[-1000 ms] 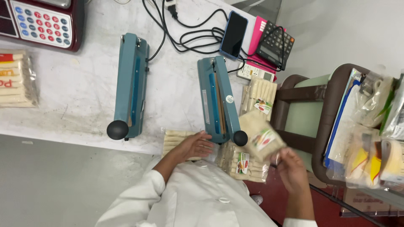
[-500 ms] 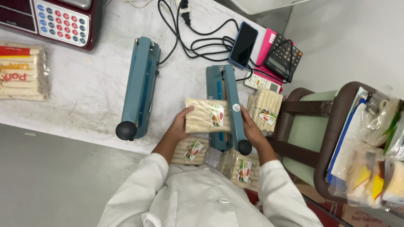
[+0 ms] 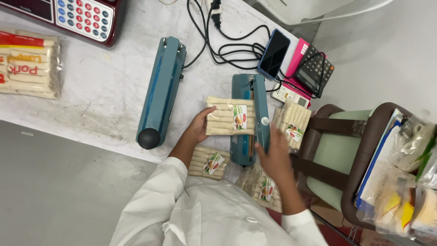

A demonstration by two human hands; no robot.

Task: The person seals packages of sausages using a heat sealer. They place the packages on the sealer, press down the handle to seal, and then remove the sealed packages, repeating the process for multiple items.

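My left hand (image 3: pixel 199 128) holds a clear pack of pale rolls (image 3: pixel 224 116) by its left end. The pack lies flat across the right blue heat sealer (image 3: pixel 248 150), its labelled end on the sealer's bar. My right hand (image 3: pixel 274 154) is off the pack and blurred. It hovers at the sealer's right edge with fingers stretched and nothing in it. Two more labelled packs lie near my body, one (image 3: pixel 207 164) left of the sealer and one (image 3: pixel 266 187) under my right forearm. Another pack (image 3: pixel 291 120) rests right of the sealer.
A second blue sealer (image 3: pixel 160 89) stands to the left. A keypad scale (image 3: pixel 77 13), a big roll pack (image 3: pixel 27 64), cables (image 3: pixel 227 41), a phone (image 3: pixel 274 54) and a calculator (image 3: pixel 314 68) lie on the marble table (image 3: pixel 104 100). A chair (image 3: pixel 339 150) with bags (image 3: pixel 400 182) is at right.
My right hand has let go of the pack and dropped toward the sealer's right side. The left hand has set the pack across the sealer bar.
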